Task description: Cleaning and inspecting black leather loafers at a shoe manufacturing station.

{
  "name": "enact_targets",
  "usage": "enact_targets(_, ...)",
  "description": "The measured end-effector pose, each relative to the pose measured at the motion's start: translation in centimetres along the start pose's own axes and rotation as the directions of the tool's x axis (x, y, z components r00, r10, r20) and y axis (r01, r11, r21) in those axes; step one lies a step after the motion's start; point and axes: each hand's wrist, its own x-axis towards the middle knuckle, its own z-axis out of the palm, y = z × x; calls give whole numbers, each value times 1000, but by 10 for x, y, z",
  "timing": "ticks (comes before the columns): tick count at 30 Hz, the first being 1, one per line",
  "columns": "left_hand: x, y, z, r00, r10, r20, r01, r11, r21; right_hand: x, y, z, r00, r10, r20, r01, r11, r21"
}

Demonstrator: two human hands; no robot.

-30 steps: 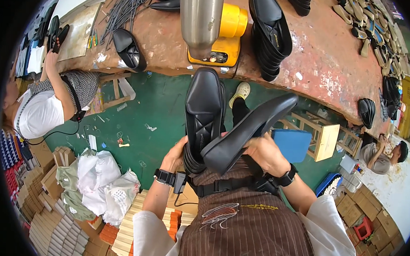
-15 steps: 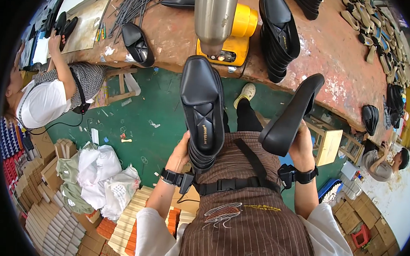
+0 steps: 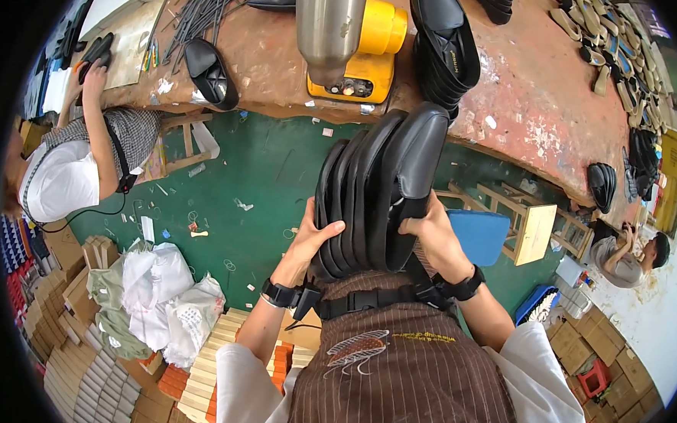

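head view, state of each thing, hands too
held black shoes, bunched together, toes forward
left hand, closed on their left side
right hand, closed on their right side
belt buckle, fastened
yellow machine, on or off unclear
shoe stack by the machine, nested
grey rods, loosely heaped
white bags, bulging

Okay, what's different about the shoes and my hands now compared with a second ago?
Your right hand has brought its separate black shoe left to the shoe stack, where it now seems to sit rightmost. The stack, in your left hand, has swung right and turned on its side; both hands now clasp the bundle. The bench and yellow machine look unchanged.
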Motion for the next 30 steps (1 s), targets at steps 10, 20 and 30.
enact_targets(10,9,-33,-36,956,-154,250,285,690,-666,6,-15,-50,992,-88,89,-3,693,721)
enact_targets(20,-9,-30,-22,954,-134,267,288,657,-697,9,5,-95,986,-165,-37,135,636,759)
enact_targets(30,-3,26,18,970,-225,88,226,721,-654,4,6,-92,984,-173,-37,140,634,761)
